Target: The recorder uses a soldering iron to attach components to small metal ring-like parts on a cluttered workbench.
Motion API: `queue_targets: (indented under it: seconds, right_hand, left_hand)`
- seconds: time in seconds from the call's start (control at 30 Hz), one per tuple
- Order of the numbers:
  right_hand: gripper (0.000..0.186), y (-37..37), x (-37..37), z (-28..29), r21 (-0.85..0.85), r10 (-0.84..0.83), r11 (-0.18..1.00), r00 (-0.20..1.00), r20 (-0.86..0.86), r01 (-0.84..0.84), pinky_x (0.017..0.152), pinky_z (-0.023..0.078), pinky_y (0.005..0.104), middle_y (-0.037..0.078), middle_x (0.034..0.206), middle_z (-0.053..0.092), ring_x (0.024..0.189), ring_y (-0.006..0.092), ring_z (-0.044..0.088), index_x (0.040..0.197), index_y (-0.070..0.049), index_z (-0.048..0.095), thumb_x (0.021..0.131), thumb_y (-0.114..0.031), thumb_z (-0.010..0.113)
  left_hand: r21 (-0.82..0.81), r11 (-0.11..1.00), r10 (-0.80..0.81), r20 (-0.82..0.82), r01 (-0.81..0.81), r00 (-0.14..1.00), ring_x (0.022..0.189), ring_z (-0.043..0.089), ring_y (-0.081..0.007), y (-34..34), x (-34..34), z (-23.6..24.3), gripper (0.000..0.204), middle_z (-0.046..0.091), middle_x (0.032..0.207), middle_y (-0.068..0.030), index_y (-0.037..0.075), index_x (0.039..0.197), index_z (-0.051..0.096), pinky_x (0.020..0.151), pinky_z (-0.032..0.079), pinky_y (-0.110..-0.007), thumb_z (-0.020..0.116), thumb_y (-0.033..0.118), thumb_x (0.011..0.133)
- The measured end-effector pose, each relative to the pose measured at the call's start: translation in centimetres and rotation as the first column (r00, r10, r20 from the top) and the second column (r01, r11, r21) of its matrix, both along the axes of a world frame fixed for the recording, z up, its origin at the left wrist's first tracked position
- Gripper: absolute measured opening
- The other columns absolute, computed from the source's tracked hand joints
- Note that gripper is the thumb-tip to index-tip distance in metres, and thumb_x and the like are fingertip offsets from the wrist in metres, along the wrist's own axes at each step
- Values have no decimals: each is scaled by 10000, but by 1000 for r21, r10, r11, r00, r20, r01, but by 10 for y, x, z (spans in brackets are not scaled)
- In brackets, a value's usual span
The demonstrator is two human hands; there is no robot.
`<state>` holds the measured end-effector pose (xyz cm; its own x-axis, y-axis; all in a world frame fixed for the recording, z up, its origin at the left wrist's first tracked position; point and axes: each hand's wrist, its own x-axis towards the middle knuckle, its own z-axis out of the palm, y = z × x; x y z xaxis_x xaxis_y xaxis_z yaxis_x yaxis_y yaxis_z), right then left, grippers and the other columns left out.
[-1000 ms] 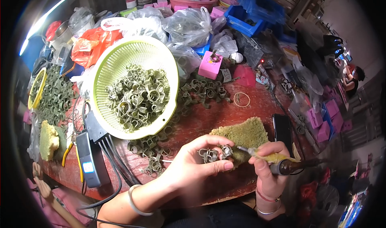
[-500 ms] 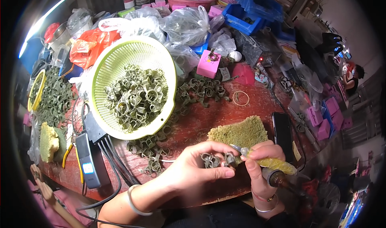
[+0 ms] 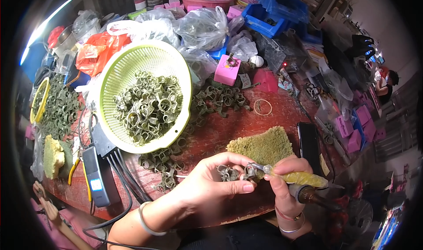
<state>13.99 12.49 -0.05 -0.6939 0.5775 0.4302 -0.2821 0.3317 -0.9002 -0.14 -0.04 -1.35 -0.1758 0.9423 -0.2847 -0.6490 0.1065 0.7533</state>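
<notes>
My left hand is closed, pinching small grey-green rings between thumb and fingers above the table's near edge. My right hand grips a pointed hand tool with a yellow wrapped handle. The tool's thin metal tip meets the ring at my left fingertips; the exact contact point is too small to make out. Just beyond both hands lies a worn yellow-green sponge block. A light-green plastic basket, tilted toward me, holds a heap of similar rings.
Loose rings lie around the basket on the red table. A black phone is right of the sponge. A cable hub and yellow-handled pliers sit at left. Below my right hand juts a brown cylindrical piece. Another person's hands show lower left.
Both hands have shifted very slightly, and the tool's tip sits a little differently against the ring. Both grips are kept.
</notes>
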Motion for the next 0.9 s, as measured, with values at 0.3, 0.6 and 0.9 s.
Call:
queue_targets:
  seconds: [0.3,0.6,0.9]
  right_hand:
    - [189,-1,5,8,-94,-82,992,993,83,89,732,447,222,55,865,605,784,110,576,965,-23,592,816,-37,706]
    - [228,1,13,-1,-74,-151,985,984,91,158,690,483,221,80,893,648,753,119,611,958,22,624,780,-49,749]
    - [196,2,6,6,3,-110,994,984,140,111,647,485,219,68,822,654,706,112,613,916,19,637,791,-81,751]
  left_hand:
    - [-45,998,45,0,-45,999,868,613,-105,0,0,10,472,599,964,-14,103,1232,542,718,492,-213,687,-42,807]
    - [-2,997,78,13,-78,997,857,609,-87,2,4,8,381,659,968,-36,101,1204,556,697,470,-209,668,23,849]
    - [204,974,191,-492,-101,849,982,583,-131,3,7,-2,315,628,1037,-66,26,1148,612,876,462,-280,664,4,838]
